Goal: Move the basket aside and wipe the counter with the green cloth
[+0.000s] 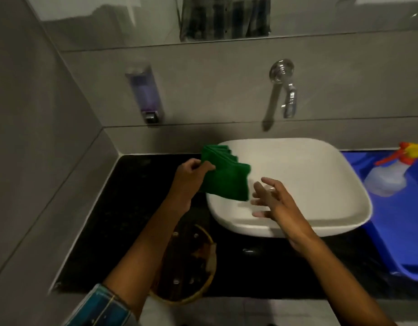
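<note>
The left hand has its fingers curled tight, pinching one edge of the green cloth between thumb and forefinger; the cloth hangs folded in several soft layers, its stepped edges fanned along the top, over the left rim of the basin. The right hand holds nothing; its fingers are spread and slightly bent, blurred at the tips, hovering above the basin's bowl just beside the cloth's lower corner (whether they graze the fabric cannot be told).

The basin is smooth white ceramic, a rounded square resting on a glossy black speckled counter; the basket, round and woven with a pale rim and dark inside, sits at the counter's front edge beneath the left forearm, jutting slightly past the edge. A chrome tap projects from grey matte wall tiles; a clear soap dispenser with violet liquid is fixed to the left of it. To the right lies a blue plastic tray bearing a translucent spray bottle on its side.
</note>
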### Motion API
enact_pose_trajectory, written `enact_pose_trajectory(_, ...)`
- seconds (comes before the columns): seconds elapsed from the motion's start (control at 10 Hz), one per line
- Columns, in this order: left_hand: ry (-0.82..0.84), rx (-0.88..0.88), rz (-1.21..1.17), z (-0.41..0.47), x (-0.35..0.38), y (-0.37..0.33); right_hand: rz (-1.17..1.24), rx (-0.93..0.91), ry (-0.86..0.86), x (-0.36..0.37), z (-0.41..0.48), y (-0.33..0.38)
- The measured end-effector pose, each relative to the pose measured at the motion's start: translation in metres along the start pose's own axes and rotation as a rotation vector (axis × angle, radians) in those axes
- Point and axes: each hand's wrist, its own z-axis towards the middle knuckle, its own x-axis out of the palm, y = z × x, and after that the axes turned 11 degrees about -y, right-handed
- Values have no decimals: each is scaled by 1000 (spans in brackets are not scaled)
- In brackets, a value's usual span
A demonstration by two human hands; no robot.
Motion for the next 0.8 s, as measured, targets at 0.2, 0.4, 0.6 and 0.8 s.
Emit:
enact_pose_trajectory(0.2,277,38,18,-79,174,12,234,18,-243,-150,35,-7)
enact_pose_trajectory(0.4,422,404,404,-161,346,41,-517,-130,-629,-320,46,-49)
enact_pose_trajectory(0.6,790,496,897,-199,432,82,-990,64,-442,-408,46,-116)
enact_pose_trajectory(0.8,576,929,922,-154,401,58,-1292,-14,-404,-400,71,-104)
